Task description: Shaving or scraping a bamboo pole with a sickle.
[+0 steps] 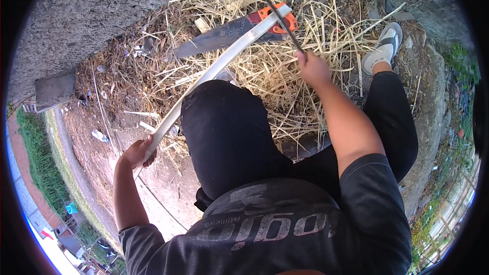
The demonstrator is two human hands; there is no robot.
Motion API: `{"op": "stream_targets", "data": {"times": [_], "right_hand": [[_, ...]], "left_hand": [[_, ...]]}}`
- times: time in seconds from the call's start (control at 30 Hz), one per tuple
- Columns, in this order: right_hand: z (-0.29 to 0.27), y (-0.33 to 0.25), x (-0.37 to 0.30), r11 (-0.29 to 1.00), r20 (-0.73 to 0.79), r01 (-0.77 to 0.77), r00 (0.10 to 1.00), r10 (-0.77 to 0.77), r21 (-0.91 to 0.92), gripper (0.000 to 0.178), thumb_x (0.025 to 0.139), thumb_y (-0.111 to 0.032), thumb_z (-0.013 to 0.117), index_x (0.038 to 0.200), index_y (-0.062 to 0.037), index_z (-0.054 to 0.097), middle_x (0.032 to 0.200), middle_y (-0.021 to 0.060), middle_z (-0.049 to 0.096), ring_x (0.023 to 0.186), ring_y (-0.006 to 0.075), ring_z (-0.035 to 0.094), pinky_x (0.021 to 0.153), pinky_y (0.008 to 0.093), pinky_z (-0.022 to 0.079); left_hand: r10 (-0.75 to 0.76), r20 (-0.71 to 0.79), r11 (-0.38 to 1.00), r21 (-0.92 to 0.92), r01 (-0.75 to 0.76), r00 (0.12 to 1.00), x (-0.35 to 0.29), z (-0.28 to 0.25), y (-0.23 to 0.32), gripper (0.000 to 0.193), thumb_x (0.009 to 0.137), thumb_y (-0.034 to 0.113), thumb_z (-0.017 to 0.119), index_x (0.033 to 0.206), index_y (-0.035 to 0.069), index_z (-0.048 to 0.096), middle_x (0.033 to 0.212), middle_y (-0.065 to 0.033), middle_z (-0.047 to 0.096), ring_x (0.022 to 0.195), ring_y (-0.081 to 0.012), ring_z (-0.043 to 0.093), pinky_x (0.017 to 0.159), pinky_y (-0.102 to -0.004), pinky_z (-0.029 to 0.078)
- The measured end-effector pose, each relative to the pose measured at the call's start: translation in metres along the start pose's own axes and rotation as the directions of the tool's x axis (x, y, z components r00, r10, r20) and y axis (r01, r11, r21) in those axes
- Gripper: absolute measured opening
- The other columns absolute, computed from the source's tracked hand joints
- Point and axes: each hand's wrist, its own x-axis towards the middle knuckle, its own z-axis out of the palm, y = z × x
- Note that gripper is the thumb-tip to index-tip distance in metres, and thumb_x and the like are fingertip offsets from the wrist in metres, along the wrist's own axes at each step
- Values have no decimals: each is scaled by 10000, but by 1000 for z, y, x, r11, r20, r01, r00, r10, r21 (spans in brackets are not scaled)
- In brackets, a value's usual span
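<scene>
My left hand (136, 154) is closed around the near end of a long, pale, flat bamboo strip (206, 75). The strip slants up and to the right, passing beside my bent knee. In my right hand (313, 70), fingers wrapped around its handle, is a long dark knife (288, 29). Its blade crosses the strip close to the far end; whether they touch I cannot tell. Behind that end lies a handsaw (216, 36) with an orange and dark red handle, partly covered by the strip.
Thin pale shavings (285, 91) are heaped over the ground around the saw. A rough grey wall (117, 15) runs along the far side. My sandalled foot (384, 48) rests at the right, near a stone ledge (433, 102). A grey block (55, 91) sits at the left.
</scene>
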Motion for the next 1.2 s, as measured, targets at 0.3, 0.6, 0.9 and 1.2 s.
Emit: {"op": "stream_targets", "data": {"times": [0.3, 0.6, 0.9, 1.2], "right_hand": [[14, -31, -21, 961, -7, 272, 962, -272, 54, 495, 1010, -524, 433, 872, -62, 544, 630, 135, 603, 615, 361, 631, 599, 493, 485], [-2, 3, -4, 992, -83, -120, 990, 116, -37, 544, 999, -590, 372, 918, -91, 570, 720, 152, 640, 716, 376, 661, 666, 508, 510], [3, 11, -5, 979, -60, -203, 977, 204, 15, 559, 1006, -560, 383, 934, -49, 599, 713, 163, 654, 715, 383, 671, 666, 529, 521], [8, -22, -23, 991, -55, 127, 991, -125, 29, 510, 1006, -548, 401, 888, -77, 558, 680, 161, 636, 650, 389, 649, 623, 504, 514]], "left_hand": [[23, -151, 989, 150, 0, 988, -4, 6, 9, 667, 1014, 577, 398, 918, -42, 628, 631, -87, 597, 508, -180, 589, 497, -337, 502], [58, -241, 979, 201, -9, 969, 1, 10, 8, 641, 1024, 554, 405, 801, -9, 614, 601, -60, 560, 484, -150, 527, 494, -327, 449], [-5, -205, 989, 142, 34, 979, 9, 23, 10, 615, 1035, 535, 391, 811, 3, 603, 594, -40, 540, 470, -138, 492, 479, -319, 427], [2, -193, 989, 144, 27, 981, 11, 16, -3, 605, 1036, 534, 388, 818, 13, 603, 607, -38, 548, 493, -125, 497, 481, -304, 416]]}}
